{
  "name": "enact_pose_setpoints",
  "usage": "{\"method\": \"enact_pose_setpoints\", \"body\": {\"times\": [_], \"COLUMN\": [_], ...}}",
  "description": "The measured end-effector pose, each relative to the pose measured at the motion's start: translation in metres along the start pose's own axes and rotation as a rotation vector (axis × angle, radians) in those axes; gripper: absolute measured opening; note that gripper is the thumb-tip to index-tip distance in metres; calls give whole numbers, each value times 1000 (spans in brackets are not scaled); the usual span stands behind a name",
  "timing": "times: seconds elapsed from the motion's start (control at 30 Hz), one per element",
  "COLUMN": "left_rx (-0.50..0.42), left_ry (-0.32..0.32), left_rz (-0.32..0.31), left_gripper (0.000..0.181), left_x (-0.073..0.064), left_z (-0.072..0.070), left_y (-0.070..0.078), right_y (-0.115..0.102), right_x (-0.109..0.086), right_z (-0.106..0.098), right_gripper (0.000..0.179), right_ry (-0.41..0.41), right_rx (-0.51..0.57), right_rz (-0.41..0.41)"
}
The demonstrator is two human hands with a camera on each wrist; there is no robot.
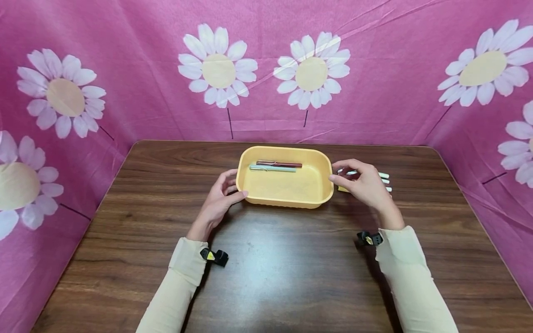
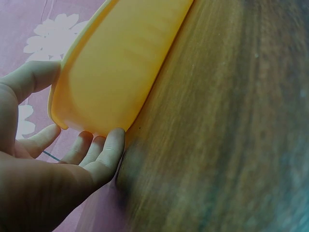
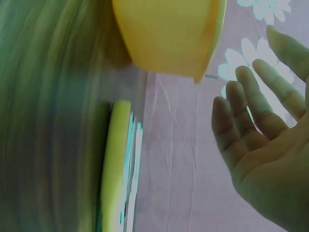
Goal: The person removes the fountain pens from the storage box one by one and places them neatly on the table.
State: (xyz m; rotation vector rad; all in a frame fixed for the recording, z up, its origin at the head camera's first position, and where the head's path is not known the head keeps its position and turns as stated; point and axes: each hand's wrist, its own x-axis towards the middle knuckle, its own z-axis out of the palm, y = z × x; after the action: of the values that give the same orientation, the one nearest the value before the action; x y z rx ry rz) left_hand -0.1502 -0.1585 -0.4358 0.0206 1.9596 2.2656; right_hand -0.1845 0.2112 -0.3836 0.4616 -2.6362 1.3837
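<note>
A yellow plastic bin (image 1: 285, 203) sits on the table with a dark red pen (image 1: 283, 164) and a pale mint pen (image 1: 272, 169) lying inside. My left hand (image 1: 222, 196) grips its left end; in the left wrist view the thumb lies at the rim and the fingertips rest along the end wall. At the other end is my right hand (image 1: 364, 182), its thumb beside the bin's right rim. In the right wrist view its fingers are loosely spread, apart from the bin (image 3: 169, 36). Under this hand lie several slim sticks with white ends (image 1: 385, 175), partly hidden.
A yellow slab-like thing (image 3: 115, 164) lies on the table beside the slim sticks. Behind the brown wood table (image 1: 266, 268) and at both sides hangs a pink cloth (image 1: 266, 120) with white flowers. Each sleeve carries a black wrist camera (image 1: 214, 256).
</note>
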Motion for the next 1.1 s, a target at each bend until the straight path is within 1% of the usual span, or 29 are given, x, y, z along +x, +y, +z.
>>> {"method": "enact_pose_setpoints", "body": {"times": [0.17, 0.47, 0.63, 0.87, 0.97, 1.1], "left_rx": [-1, 5, 7, -5, -6, -10], "left_ry": [3, -1, -7, -4, -5, -5], "left_rz": [-6, -4, 0, -10, -8, -6], "left_gripper": [73, 73, 73, 73, 73, 73], "left_x": [0, 0, 0, 1, 0, 1], "left_z": [-1, 0, 0, 0, 0, 0], "left_y": [-2, -2, 0, -1, 0, 0], "right_y": [-11, -18, -19, -19, -19, -20], "right_x": [8, 25, 35, 45, 48, 52], "right_z": [14, 45, 59, 71, 75, 79], "right_gripper": [30, 30, 31, 33, 36, 43], "right_ry": [-45, -135, -164, -188, -203, -224], "right_rx": [18, 94, 127, 116, 100, 77], "right_rz": [-45, -6, -14, -39, -33, -4]}}
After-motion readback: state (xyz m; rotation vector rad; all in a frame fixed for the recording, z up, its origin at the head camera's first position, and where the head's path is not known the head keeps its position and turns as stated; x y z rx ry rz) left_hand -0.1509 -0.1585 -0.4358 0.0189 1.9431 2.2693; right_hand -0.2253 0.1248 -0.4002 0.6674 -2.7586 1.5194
